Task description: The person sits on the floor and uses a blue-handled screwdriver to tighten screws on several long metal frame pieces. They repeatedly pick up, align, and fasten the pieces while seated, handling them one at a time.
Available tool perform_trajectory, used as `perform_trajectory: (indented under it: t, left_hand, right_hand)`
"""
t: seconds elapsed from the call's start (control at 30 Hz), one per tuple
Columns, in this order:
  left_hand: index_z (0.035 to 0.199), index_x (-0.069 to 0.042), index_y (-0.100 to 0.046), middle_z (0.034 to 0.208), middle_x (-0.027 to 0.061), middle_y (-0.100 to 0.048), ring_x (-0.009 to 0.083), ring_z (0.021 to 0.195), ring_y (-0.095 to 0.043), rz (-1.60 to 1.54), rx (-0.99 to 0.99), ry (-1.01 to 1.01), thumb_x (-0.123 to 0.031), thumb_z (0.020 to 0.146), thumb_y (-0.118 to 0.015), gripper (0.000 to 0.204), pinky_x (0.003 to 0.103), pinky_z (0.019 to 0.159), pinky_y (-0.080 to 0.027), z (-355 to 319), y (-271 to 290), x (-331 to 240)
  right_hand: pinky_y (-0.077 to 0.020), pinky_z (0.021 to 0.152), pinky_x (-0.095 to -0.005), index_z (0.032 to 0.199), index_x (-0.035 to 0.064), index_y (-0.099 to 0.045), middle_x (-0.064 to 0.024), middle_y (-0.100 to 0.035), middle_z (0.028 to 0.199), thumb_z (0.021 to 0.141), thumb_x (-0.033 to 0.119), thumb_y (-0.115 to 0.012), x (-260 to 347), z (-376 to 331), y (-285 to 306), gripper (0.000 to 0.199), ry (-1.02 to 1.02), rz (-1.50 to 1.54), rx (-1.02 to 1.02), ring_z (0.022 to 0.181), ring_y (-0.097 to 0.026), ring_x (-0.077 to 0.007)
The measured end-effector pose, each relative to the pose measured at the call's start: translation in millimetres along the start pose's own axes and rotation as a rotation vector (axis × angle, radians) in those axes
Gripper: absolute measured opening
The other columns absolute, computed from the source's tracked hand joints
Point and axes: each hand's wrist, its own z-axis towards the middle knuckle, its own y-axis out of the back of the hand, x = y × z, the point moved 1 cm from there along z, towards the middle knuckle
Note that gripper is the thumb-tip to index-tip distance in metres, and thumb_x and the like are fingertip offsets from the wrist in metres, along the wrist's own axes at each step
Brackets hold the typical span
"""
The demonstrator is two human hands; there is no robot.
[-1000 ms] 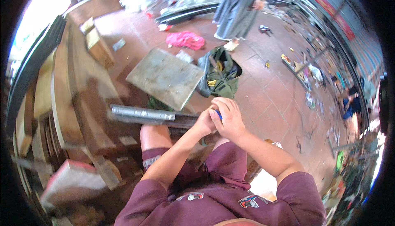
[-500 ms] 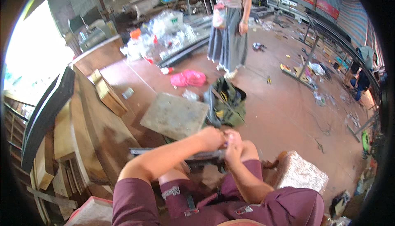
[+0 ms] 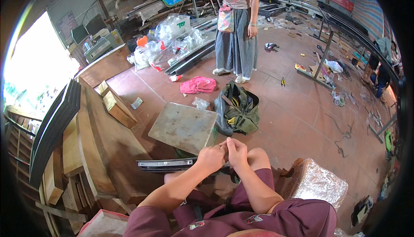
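My left hand (image 3: 211,158) and my right hand (image 3: 237,152) meet in front of my knees, both with curled fingers pressed together. Whatever they pinch between them is hidden or too small to name. Just beyond them lies a worn, greyish flat board (image 3: 183,125), set at a slant. To its right stands an open green tool bag (image 3: 246,115), with yellow-handled tools showing inside. Below the board, near my left wrist, a dark metal rail with a silver strip (image 3: 166,163) runs sideways.
Long wooden planks (image 3: 110,137) and a curved black stack (image 3: 56,127) fill the left side. A foil-wrapped block (image 3: 318,184) is at my right. A person (image 3: 237,30) stands ahead, near a pink cloth (image 3: 198,85). Pliers (image 3: 283,81) and scraps lie on the tiled floor.
My hands have shifted slightly left and down, and the right hand has turned more upright. The standing person stays in about the same place.
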Motion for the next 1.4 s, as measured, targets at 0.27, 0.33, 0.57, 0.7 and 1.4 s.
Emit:
perform_trajectory:
  t: [0.27, 0.33, 0.57, 0.7, 1.4]
  left_hand:
    - [0.096, -0.001, -0.065, 0.083, 0.0144, -0.069, 0.0321, 0.07, -0.071, 0.082, -0.106, 0.114, -0.023, 0.081, -0.068, 0.026, 0.044, 0.063, -0.057, -10, -13, -11]
    - [0.101, -0.002, -0.064, 0.085, 0.0139, -0.07, 0.0308, 0.073, -0.072, 0.075, -0.136, 0.135, -0.023, 0.081, -0.067, 0.03, 0.043, 0.066, -0.057, -7, -13, -17]
    - [0.106, -0.001, -0.064, 0.09, 0.0151, -0.072, 0.0302, 0.076, -0.073, 0.11, -0.165, 0.278, -0.025, 0.085, -0.064, 0.032, 0.043, 0.066, -0.058, -16, -25, -23]
    - [0.106, -0.001, -0.064, 0.088, 0.0148, -0.073, 0.0293, 0.076, -0.073, 0.109, -0.115, 0.353, -0.025, 0.087, -0.062, 0.031, 0.043, 0.063, -0.057, -11, -23, -29]
    - [0.121, 0.0, -0.065, 0.11, 0.0174, -0.072, 0.0324, 0.093, -0.073, 0.21, 0.348, 0.031, -0.038, 0.089, -0.066, 0.049, 0.045, 0.077, -0.06, 20, 18, 22]
  right_hand:
    - [-0.048, 0.062, -0.0263, 0.088, -0.003, -0.074, -0.0017, -0.067, 0.071, 0.102, 0.018, -0.059, 8, 4, 5, 0.029, -0.05, -0.125, 0.118, 0.065, -0.057, -0.0071]
    - [-0.0474, 0.065, -0.0274, 0.087, -0.0006, -0.075, 0.0002, -0.066, 0.072, 0.102, 0.017, -0.058, 8, 10, 9, 0.028, 0.092, -0.253, 0.141, 0.07, -0.055, -0.0066]
    - [-0.0478, 0.067, -0.0295, 0.085, -0.0015, -0.071, 0.0012, -0.064, 0.075, 0.098, 0.015, -0.063, 0, 23, 15, 0.023, 0.079, -0.333, 0.214, 0.074, -0.055, -0.0086]
    - [-0.0469, 0.066, -0.0261, 0.086, -0.0006, -0.073, -0.0004, -0.067, 0.079, 0.101, 0.018, -0.06, -4, 38, 20, 0.027, 0.002, -0.295, 0.337, 0.072, -0.056, -0.0076]
    - [-0.0542, 0.076, -0.0332, 0.111, 0.0005, -0.067, -0.0061, -0.072, 0.098, 0.1, 0.023, -0.065, 12, 19, 3, 0.025, 0.07, -0.253, 0.258, 0.08, -0.064, -0.0154]
